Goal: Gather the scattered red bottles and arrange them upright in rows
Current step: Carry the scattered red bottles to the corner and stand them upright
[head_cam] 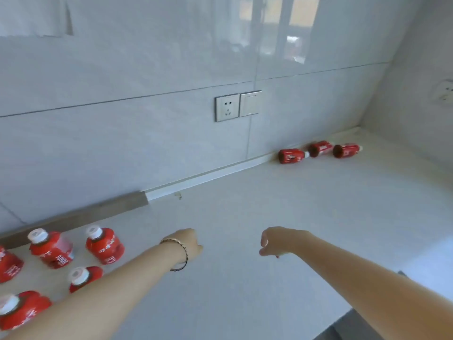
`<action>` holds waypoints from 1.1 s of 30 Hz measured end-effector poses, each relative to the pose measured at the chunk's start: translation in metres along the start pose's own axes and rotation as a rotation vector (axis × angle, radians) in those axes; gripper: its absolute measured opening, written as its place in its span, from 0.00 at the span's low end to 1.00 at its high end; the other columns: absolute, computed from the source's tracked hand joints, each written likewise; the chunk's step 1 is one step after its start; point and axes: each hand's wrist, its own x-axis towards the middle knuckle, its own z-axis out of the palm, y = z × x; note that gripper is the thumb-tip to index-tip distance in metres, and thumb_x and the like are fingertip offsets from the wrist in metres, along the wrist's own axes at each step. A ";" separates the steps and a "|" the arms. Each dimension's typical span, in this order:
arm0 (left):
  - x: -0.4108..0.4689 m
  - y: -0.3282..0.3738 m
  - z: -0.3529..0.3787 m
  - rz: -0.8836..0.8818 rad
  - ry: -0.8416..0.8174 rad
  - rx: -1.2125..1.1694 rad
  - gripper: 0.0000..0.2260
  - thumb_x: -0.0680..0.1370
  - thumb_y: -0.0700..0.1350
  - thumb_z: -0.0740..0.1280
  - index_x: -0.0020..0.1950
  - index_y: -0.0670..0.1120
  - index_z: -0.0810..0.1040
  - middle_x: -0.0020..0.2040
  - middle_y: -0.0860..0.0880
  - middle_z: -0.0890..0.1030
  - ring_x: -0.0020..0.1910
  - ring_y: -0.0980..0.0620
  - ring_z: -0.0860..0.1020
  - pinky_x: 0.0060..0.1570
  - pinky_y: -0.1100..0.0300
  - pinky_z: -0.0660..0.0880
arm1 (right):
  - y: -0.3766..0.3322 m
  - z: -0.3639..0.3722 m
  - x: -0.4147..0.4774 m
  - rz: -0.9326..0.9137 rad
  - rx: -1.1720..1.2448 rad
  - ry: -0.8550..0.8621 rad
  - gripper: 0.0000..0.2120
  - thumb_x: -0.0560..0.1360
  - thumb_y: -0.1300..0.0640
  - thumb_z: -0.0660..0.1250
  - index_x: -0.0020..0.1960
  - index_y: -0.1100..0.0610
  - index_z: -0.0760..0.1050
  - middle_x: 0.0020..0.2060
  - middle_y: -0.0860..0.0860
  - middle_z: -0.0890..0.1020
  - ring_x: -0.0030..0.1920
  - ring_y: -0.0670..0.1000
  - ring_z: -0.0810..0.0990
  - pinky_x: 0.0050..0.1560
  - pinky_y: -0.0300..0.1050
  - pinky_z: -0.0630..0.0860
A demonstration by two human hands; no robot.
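Several red bottles with white caps stand upright at the near left of the white counter (269, 217), among them one (52, 249) by the wall and one (105, 245) beside it. Another (83, 278) is partly hidden behind my left forearm. Three red bottles lie on their sides far right along the wall: one (291, 156), one (320, 148) and one (345, 150). My left hand (188, 244), with a bracelet at the wrist, hovers over the counter with curled fingers and holds nothing. My right hand (279, 241) is stretched forward, fingers loosely curled, empty.
A tiled wall runs behind the counter with a socket and switch plate (237, 106). A second socket (443, 93) sits on the right side wall. The counter's front edge (343, 322) shows at the bottom right.
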 end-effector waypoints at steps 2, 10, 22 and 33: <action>0.020 0.069 -0.002 0.030 0.036 0.038 0.11 0.77 0.46 0.58 0.54 0.43 0.75 0.57 0.45 0.79 0.54 0.46 0.77 0.53 0.58 0.72 | 0.070 -0.014 -0.005 0.045 0.033 0.052 0.20 0.77 0.53 0.58 0.64 0.62 0.74 0.36 0.51 0.78 0.55 0.53 0.79 0.48 0.44 0.69; 0.067 0.317 0.004 0.148 0.079 -0.037 0.06 0.76 0.46 0.59 0.49 0.48 0.73 0.58 0.46 0.79 0.54 0.46 0.77 0.56 0.56 0.73 | 0.310 -0.069 -0.005 0.167 0.029 0.215 0.12 0.75 0.56 0.59 0.38 0.62 0.71 0.42 0.54 0.72 0.48 0.56 0.76 0.47 0.45 0.72; 0.222 0.467 -0.049 0.185 0.167 0.011 0.07 0.77 0.45 0.58 0.51 0.49 0.73 0.59 0.48 0.79 0.53 0.47 0.76 0.47 0.58 0.69 | 0.461 -0.170 0.088 0.222 0.083 0.229 0.08 0.76 0.57 0.59 0.43 0.59 0.74 0.41 0.52 0.75 0.48 0.56 0.76 0.40 0.42 0.72; 0.449 0.488 -0.087 0.096 0.200 0.339 0.19 0.76 0.46 0.63 0.66 0.45 0.69 0.66 0.46 0.71 0.67 0.46 0.70 0.64 0.52 0.68 | 0.511 -0.244 0.243 0.222 0.119 0.201 0.15 0.78 0.53 0.58 0.62 0.55 0.73 0.61 0.51 0.77 0.60 0.53 0.77 0.51 0.43 0.72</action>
